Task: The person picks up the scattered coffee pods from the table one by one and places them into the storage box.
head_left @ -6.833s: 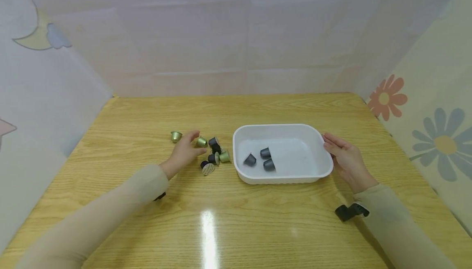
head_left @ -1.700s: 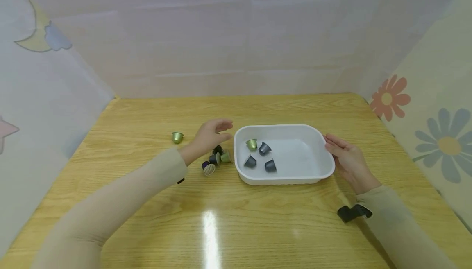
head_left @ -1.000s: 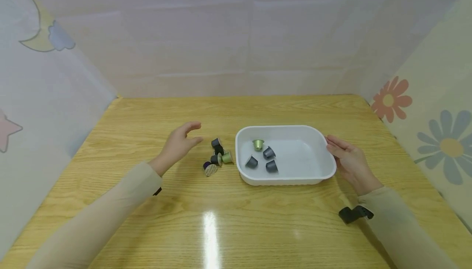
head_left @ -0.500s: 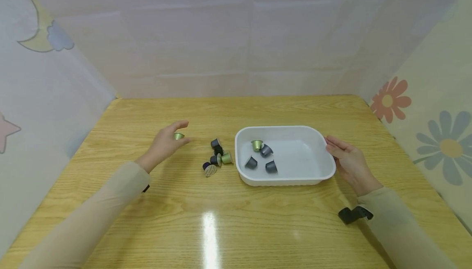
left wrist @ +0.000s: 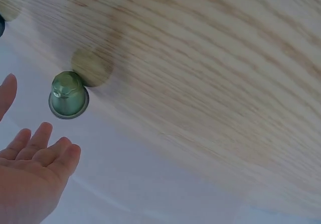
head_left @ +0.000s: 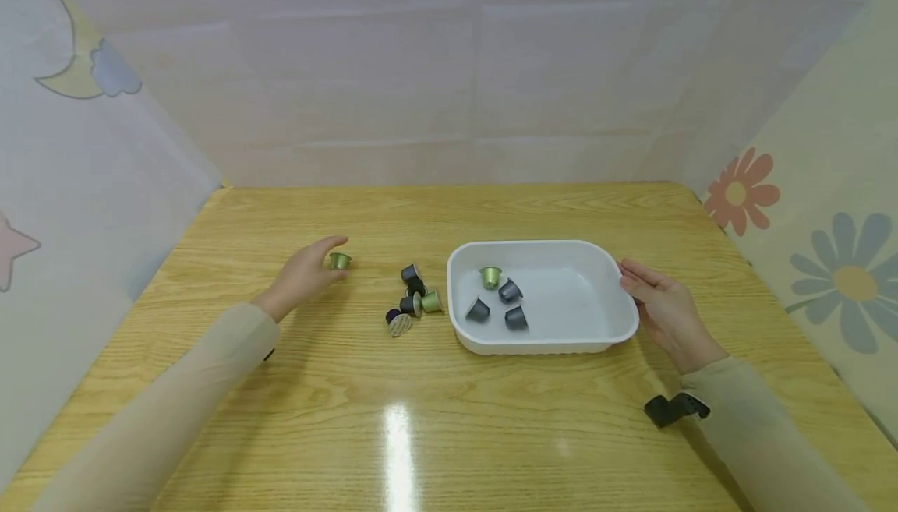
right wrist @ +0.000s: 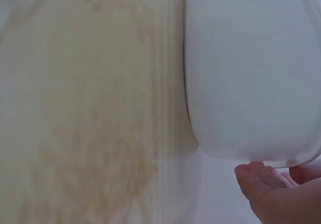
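My left hand (head_left: pixel 300 276) is around a lone green coffee capsule (head_left: pixel 340 262) standing on the table, thumb and fingers spread on either side. In the left wrist view a gap shows between the fingertips and that capsule (left wrist: pixel 68 97). My right hand (head_left: pixel 665 309) holds the right end of a white plastic tray (head_left: pixel 571 305), thumb at the rim and fingers on the outside. The right wrist view shows the tray's wall (right wrist: pixel 256 78) above my right hand (right wrist: pixel 283 199). Inside the tray lie a green capsule (head_left: pixel 490 277) and three dark grey capsules (head_left: pixel 515 318), toward its left side.
Between left hand and tray lies a loose cluster of capsules: a dark grey one (head_left: pixel 410 273), black ones (head_left: pixel 410 305), a green one (head_left: pixel 431 301) and a purple one with its pale lid (head_left: pixel 400 325) showing. The wooden table (head_left: pixel 491 434) meets printed cloth walls behind and at both sides.
A green capsule from beside the cluster is now in the tray. My left hand has since moved left, away from the tray, to the lone green capsule. The right hand stays at the tray.
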A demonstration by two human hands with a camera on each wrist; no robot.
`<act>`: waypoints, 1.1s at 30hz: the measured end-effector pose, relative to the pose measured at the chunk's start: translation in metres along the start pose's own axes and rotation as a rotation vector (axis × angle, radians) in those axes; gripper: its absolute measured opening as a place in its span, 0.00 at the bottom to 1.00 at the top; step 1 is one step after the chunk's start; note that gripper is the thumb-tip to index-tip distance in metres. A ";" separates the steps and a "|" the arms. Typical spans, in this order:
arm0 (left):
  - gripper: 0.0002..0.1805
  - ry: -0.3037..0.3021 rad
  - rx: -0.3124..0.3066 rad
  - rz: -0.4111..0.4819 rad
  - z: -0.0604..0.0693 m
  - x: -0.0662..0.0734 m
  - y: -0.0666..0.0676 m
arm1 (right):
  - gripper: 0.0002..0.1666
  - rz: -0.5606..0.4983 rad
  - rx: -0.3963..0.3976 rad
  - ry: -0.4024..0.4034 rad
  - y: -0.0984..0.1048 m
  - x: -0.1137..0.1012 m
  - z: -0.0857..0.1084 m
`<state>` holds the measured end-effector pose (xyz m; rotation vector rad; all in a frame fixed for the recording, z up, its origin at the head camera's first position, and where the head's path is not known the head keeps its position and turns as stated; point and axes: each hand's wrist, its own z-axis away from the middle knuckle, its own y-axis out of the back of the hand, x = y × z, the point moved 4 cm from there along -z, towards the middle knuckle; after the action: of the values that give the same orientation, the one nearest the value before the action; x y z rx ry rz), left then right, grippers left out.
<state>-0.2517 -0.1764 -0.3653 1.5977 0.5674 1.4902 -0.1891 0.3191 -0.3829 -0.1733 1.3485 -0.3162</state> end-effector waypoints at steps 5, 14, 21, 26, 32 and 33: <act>0.37 0.010 -0.023 0.003 -0.003 -0.009 0.000 | 0.11 -0.002 -0.011 -0.002 0.000 0.000 0.001; 0.38 0.024 -0.043 0.031 -0.008 -0.018 -0.001 | 0.12 0.004 -0.005 0.001 0.000 -0.001 0.000; 0.37 0.044 -0.056 0.112 -0.011 -0.024 -0.002 | 0.18 0.007 0.000 -0.016 0.000 0.000 0.000; 0.38 0.053 -0.059 0.131 -0.014 -0.026 -0.002 | 0.17 0.008 -0.001 -0.008 0.000 0.000 0.000; 0.37 0.069 -0.054 0.168 -0.019 -0.033 -0.003 | 0.23 0.025 0.007 -0.007 0.000 0.000 0.000; 0.36 0.072 -0.053 0.172 -0.020 -0.034 -0.003 | 0.25 0.028 0.009 -0.008 0.001 0.000 0.000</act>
<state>-0.2762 -0.1962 -0.3888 1.5892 0.4356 1.6820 -0.1888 0.3195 -0.3833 -0.1480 1.3400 -0.2974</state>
